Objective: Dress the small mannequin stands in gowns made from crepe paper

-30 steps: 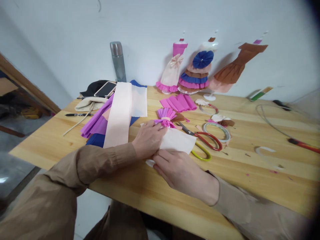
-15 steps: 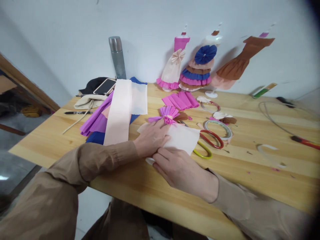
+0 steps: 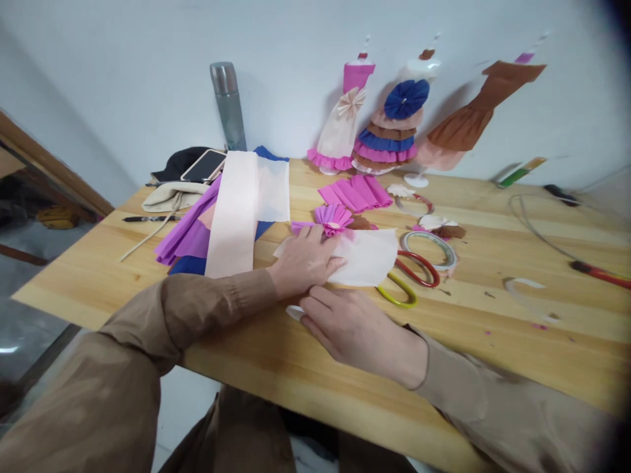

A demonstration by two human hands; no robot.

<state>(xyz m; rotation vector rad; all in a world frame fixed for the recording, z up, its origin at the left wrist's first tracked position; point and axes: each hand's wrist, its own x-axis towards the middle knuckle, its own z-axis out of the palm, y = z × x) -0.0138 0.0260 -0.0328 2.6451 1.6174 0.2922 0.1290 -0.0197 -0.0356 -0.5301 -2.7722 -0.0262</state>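
Observation:
My left hand (image 3: 306, 264) lies flat on a cream paper skirt (image 3: 367, 259), fingers stretched forward and thumb apart. A pink-purple pleated paper rosette (image 3: 334, 219) sits just beyond its fingertips, at the top of the cream paper. Close below, my right hand (image 3: 352, 328) is closed with its fingers curled together; what they pinch is hidden. A white round disc (image 3: 294, 313), like a stand's foot, sticks out to the left from under those fingers. Scissors with red and yellow handles (image 3: 419, 268) lie partly under the paper's right edge.
Three paper-dressed mini forms (image 3: 340, 125) stand along the wall. Tape (image 3: 428, 249) and pink pleated paper (image 3: 355, 192) lie behind my hands. Leftward are crepe sheets (image 3: 231, 217), a phone (image 3: 204, 165), a pen (image 3: 148, 219) and a flask (image 3: 228, 105). A glue gun's tip (image 3: 599, 274) lies right.
My left thumb has spread away from the fingers over the cream paper. A small gap has opened between my hands, and the paper's right edge looks more rounded. The view has shifted slightly.

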